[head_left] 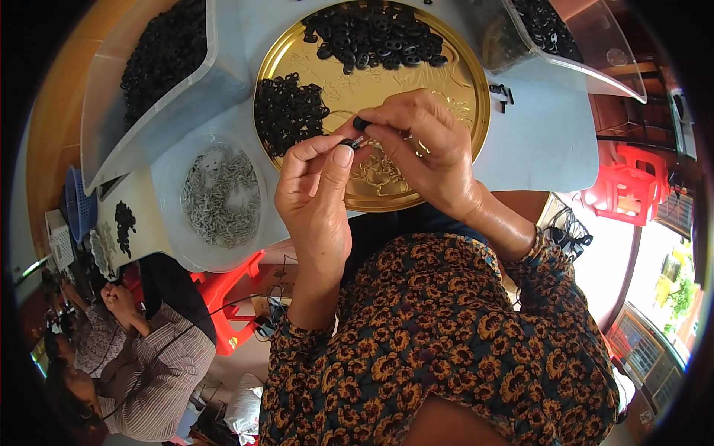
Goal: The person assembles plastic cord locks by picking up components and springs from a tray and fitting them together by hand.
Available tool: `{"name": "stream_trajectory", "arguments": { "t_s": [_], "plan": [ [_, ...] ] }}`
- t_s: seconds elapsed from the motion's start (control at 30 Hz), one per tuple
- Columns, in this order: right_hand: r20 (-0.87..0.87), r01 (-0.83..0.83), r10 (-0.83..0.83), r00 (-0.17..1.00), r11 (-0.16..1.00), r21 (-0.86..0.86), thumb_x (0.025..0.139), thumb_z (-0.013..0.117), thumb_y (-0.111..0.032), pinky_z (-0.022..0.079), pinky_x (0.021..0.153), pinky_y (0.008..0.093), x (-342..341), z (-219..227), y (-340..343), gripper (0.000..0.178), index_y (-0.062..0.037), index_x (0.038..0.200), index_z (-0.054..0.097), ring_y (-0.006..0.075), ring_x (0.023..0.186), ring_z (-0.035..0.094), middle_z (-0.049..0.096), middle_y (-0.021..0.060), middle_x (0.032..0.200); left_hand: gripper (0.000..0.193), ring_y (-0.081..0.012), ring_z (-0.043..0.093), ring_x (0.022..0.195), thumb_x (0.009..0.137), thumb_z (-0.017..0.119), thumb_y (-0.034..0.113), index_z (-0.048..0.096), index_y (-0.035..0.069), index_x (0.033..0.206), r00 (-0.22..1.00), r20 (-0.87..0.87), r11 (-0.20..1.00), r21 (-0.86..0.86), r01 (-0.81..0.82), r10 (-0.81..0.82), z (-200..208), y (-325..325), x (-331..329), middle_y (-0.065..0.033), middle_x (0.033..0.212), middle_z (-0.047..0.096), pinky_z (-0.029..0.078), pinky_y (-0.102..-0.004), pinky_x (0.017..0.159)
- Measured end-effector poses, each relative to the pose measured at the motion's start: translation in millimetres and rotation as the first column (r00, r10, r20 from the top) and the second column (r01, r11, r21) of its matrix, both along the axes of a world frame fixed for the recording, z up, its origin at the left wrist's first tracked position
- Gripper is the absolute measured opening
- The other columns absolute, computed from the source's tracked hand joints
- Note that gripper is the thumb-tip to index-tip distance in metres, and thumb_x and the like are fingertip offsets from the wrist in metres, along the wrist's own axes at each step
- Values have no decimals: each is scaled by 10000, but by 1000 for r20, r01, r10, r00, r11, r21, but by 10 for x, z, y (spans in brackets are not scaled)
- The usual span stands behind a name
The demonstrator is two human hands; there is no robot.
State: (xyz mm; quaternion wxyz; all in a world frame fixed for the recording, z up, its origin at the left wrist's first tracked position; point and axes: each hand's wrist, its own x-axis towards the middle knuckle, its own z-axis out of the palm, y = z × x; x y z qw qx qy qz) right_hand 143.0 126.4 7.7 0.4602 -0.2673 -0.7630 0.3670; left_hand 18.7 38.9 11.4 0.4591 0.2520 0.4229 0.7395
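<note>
Above the near half of a round gold tray (485, 111), my two hands meet fingertip to fingertip. Pinched between the thumb and fingers of my left hand (316, 197) is a small black plastic piece (346, 143). My right hand (439, 156) grips another small black piece (361, 123) just above it. A short silver pin (358, 140) shows between the two pieces; its exact fit is too small to tell. On the tray lie a heap of black oval pieces (379, 41) at the far side and a pile of smaller black pieces (286, 115) at the left.
A clear round tub (169, 223) of silver pins stands left of the tray. Clear bins of black parts stand at the far left (212, 44) and far right (554, 58). Loose black bits (503, 97) lie right of the tray. Another person (160, 364) sits at the left, near a red stool (223, 316).
</note>
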Motion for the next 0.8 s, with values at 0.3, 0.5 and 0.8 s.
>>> {"name": "stream_trajectory", "arguments": {
  "t_s": [0.3, 0.5, 0.8],
  "plan": [
    [114, 0, -28, 993, 973, 231, 800, 681, -21, 548, 671, 318, -8, -23, 8, 277, -32, 1077, 660, 248, 801, 646, 592, 114, 946, 138, -256, 622, 1004, 931, 554, 27, 551, -27, 1058, 998, 54, 998, -55, 21, -18, -3, -26, -21, -187, 1095, 619, 507, -398, 930],
    [-119, -103, 47, 992, 845, -524, 889, 639, -49, 524, 655, 246, 12, 21, -17, 233, 26, 1109, 628, 122, 725, 627, 646, 85, 921, 138, -221, 631, 961, 930, 558, 32, 557, -8, 1062, 1000, 14, 998, -57, 17, -16, 37, -14, -14, -154, 1065, 635, 516, -371, 878],
    [-449, -407, 1, 894, 424, -809, 923, 615, -82, 540, 694, 241, 37, 100, -105, 256, 68, 1130, 593, 104, 701, 620, 659, 92, 916, 129, -129, 600, 877, 922, 590, 31, 566, -9, 1042, 1000, 10, 999, -30, 22, -22, -5, 14, -40, -81, 965, 614, 493, -257, 780]
  ]
}}
